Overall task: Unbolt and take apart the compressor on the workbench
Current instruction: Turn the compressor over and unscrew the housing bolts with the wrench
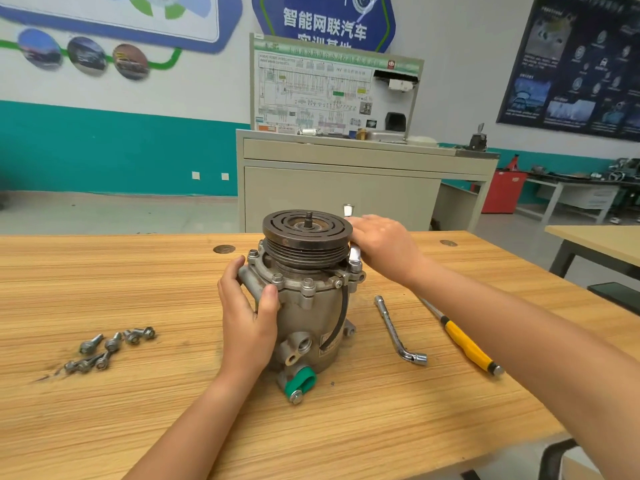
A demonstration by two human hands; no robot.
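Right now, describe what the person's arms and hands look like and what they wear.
Both forearms are bare to the frame edge; no sleeves show. The left hand and right hand wear no gloves, and no watch, ring or bracelet is visible.
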